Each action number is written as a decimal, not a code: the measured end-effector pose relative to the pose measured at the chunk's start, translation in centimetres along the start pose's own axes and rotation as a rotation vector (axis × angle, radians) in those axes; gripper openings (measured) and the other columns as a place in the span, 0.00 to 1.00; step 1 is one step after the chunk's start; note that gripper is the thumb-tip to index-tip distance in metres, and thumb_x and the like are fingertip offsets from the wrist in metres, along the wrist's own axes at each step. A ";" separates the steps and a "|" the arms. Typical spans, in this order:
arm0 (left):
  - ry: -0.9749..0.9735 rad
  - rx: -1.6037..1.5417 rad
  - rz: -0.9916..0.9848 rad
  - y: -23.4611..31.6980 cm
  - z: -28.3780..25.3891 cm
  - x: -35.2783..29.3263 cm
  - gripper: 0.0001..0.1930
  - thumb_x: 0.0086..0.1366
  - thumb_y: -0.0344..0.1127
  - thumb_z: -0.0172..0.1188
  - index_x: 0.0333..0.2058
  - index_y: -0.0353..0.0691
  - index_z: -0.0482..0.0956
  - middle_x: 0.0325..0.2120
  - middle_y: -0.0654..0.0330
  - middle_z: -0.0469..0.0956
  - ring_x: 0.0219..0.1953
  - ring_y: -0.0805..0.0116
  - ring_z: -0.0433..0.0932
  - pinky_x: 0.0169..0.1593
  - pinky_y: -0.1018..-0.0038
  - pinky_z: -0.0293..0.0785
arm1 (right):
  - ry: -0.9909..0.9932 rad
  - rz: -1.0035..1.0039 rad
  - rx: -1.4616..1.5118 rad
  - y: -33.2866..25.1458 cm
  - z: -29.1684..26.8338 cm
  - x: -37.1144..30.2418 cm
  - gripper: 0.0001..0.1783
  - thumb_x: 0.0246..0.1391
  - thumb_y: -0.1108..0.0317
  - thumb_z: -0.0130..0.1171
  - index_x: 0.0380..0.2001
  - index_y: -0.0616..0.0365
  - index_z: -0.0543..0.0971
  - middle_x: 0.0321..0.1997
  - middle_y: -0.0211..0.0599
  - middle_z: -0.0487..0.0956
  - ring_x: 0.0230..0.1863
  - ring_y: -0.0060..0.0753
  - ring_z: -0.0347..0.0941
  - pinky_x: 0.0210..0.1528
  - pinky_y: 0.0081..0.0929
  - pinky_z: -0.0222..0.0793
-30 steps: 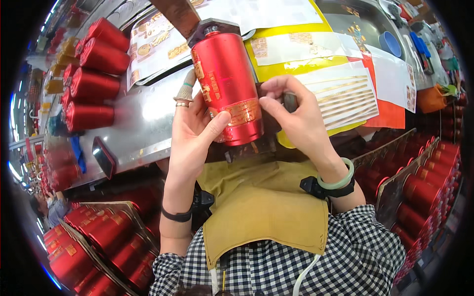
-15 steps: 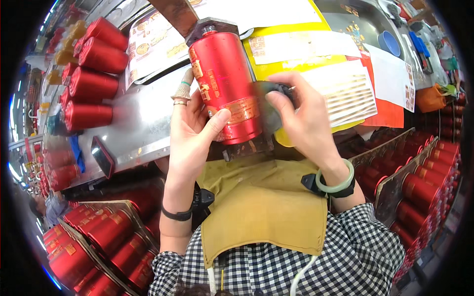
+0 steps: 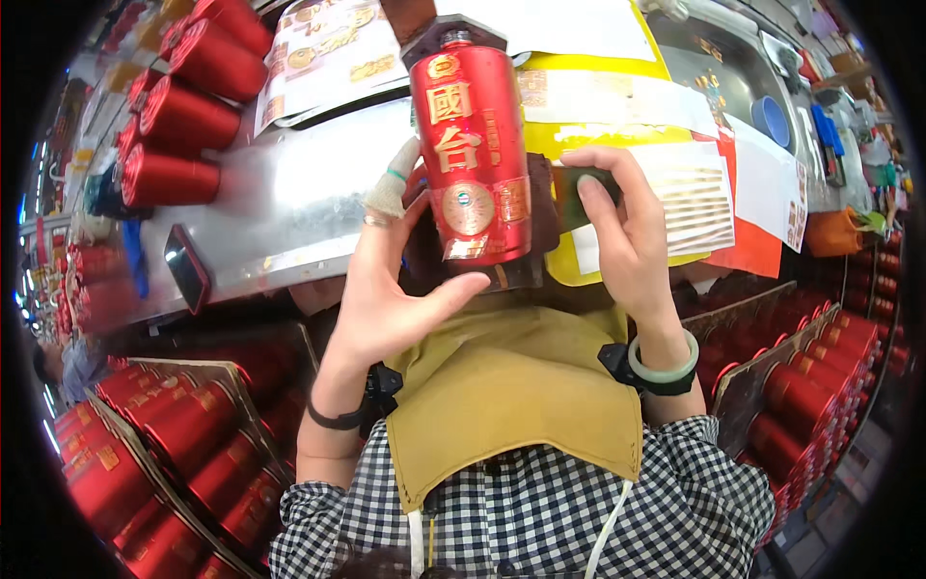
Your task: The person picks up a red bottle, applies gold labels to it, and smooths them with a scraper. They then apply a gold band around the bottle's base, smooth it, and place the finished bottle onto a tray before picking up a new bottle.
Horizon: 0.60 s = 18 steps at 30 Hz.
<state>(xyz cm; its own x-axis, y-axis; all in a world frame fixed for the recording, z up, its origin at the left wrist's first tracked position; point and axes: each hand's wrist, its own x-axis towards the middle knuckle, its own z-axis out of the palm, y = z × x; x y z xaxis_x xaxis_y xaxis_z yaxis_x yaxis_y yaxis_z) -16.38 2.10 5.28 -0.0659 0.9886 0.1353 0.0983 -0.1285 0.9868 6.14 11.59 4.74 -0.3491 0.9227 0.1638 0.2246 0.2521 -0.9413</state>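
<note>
A red bottle (image 3: 473,183) with gold characters and a round gold emblem lies in a dark stand (image 3: 543,220), its neck pointing away from me. My left hand (image 3: 386,294) is at the bottle's left side, fingers spread; a pale finger cot (image 3: 394,188) covers the index finger next to the bottle. The left thumb stretches out below the bottle's base, apart from it. Just right of the bottle, my right hand (image 3: 632,232) pinches a dark green pad (image 3: 573,205). Its exact kind is unclear.
Label sheets (image 3: 627,96) lie on a yellow board (image 3: 569,140) at right, near a blue cup (image 3: 770,121). Several red bottles (image 3: 188,116) and a phone (image 3: 186,270) are on the metal table (image 3: 280,227) at left. Crates of red bottles (image 3: 207,405) (image 3: 805,386) flank me.
The bottle has turned so its large gold characters face up. My left thumb has come off it and my left fingers have loosened. My right hand has moved slightly right with the pad.
</note>
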 end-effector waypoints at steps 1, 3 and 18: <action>0.035 0.048 0.058 -0.9 0.2 -0.7 0.53 0.55 0.28 0.77 0.74 0.31 0.52 0.69 0.48 0.61 0.72 0.54 0.63 0.72 0.56 0.63 | 0.004 0.027 0.038 -0.8 0.2 -0.3 0.11 0.64 0.73 0.59 0.48 0.62 0.79 0.44 0.41 0.79 0.43 0.37 0.76 0.47 0.30 0.72; 0.136 0.109 0.074 -2.3 0.7 -1.8 0.47 0.55 0.26 0.76 0.71 0.31 0.59 0.68 0.48 0.62 0.69 0.56 0.67 0.69 0.59 0.69 | -0.087 -0.079 -0.127 -1.8 0.4 -1.1 0.18 0.53 0.69 0.74 0.44 0.59 0.78 0.41 0.37 0.76 0.40 0.32 0.75 0.43 0.28 0.71; 0.393 0.419 0.467 -3.2 1.3 -2.1 0.15 0.53 0.18 0.74 0.41 0.34 0.85 0.39 0.54 0.85 0.43 0.60 0.84 0.45 0.70 0.79 | -0.006 -0.566 -0.595 -4.0 4.7 -1.8 0.19 0.40 0.76 0.76 0.38 0.55 0.82 0.38 0.35 0.78 0.35 0.41 0.77 0.34 0.34 0.75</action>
<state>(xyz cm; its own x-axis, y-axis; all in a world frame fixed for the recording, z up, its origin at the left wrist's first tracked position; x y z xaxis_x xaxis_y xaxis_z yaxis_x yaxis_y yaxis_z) -15.32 0.55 1.71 -0.2672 0.7275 0.6319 0.5690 -0.4101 0.7128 1.61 7.54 6.81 -0.5589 0.6080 0.5639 0.4575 0.7932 -0.4019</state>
